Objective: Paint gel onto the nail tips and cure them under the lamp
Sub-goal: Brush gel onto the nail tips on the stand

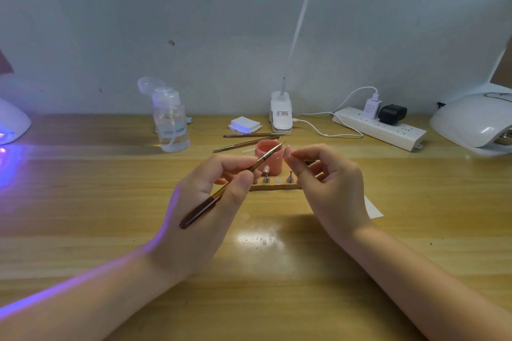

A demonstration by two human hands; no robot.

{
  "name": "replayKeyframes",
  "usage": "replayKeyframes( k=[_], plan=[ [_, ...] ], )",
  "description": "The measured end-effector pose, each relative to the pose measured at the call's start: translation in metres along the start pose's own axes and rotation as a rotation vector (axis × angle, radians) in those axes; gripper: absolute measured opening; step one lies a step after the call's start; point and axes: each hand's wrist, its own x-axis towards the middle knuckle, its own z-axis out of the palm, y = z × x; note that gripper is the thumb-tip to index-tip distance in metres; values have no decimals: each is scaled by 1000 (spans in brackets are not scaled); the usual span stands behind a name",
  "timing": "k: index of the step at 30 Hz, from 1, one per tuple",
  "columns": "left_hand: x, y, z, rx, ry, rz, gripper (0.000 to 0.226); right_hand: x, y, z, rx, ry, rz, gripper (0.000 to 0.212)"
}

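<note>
Pale pink nail tip (288, 151), glossy, sits pinched in right hand (329, 183) fingertips just above pink gel jar (268, 156), w/ left hand (205, 196) fingers clamped on brown-handled brush (221, 194), bristles nr the tip.

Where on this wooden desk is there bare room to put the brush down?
Bare wood lies between the glowing curing lamp on the left and the clear pump bottle, and along the near edge in front of both forearms. It is crowded at centre: the pink gel jar, the wooden nail-tip stand, two spare brushes, both hands.
</note>
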Motion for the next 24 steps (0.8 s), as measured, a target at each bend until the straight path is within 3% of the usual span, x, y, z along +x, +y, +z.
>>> replayKeyframes(
  k=[7, 13, 24],
  plan=[
    [-1, -1, -3, -49, 43, -26, 19, 0, 1, -1, -5, 10, 18, 6],
    [-2, 1, 0, 49, -2, 8, 19, 0, 3, 2, -8, 17, 26, 9],
    [-1, -2, -1, -56, 23, -48, 21, 0, -2, 1, 30, 9, 96, 11]
  ],
)
